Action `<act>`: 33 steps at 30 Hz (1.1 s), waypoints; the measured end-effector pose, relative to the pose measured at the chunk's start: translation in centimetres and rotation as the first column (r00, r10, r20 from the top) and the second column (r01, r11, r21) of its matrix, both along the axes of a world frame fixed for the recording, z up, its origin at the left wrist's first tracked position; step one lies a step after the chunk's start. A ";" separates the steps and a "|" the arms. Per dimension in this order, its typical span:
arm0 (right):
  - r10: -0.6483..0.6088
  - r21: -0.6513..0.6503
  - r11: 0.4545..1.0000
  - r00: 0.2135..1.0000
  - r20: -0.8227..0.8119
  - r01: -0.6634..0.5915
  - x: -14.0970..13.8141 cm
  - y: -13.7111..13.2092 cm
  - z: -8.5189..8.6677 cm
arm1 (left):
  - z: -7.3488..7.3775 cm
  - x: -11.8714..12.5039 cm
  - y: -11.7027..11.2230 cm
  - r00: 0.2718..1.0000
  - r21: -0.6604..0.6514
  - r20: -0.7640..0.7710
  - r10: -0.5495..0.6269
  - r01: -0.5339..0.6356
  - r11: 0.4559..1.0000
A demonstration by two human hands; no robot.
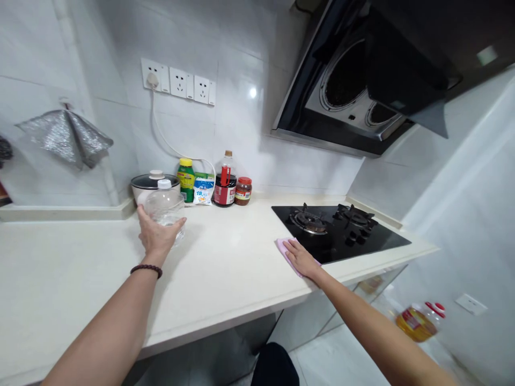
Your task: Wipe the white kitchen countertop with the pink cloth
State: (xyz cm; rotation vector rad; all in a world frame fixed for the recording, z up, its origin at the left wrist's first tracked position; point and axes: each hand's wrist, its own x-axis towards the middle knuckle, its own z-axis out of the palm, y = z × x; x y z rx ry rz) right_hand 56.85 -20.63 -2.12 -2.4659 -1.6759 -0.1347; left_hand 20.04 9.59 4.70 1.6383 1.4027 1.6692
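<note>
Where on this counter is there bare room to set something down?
Bare counter lies between the plastic bottle in the left hand and the pink cloth under the right hand, and left of that bottle. The back is crowded: rice cooker, condiment bottles and sauce jar in a row.

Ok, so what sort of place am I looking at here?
Most likely a home kitchen: there's a black gas hob set into a pale countertop, a range hood above it, and a dark sauce bottle against the tiled wall.

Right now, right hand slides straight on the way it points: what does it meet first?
Past the pink cloth under the right hand, likely the red-lidded jar; depth is hard to judge.
</note>
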 end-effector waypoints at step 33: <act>0.023 -0.015 1.000 0.999 0.036 -0.022 9.4 18.6 0.1 | -0.8 0.7 1.3 0.998 -0.122 -0.066 0.001 -0.009 0.992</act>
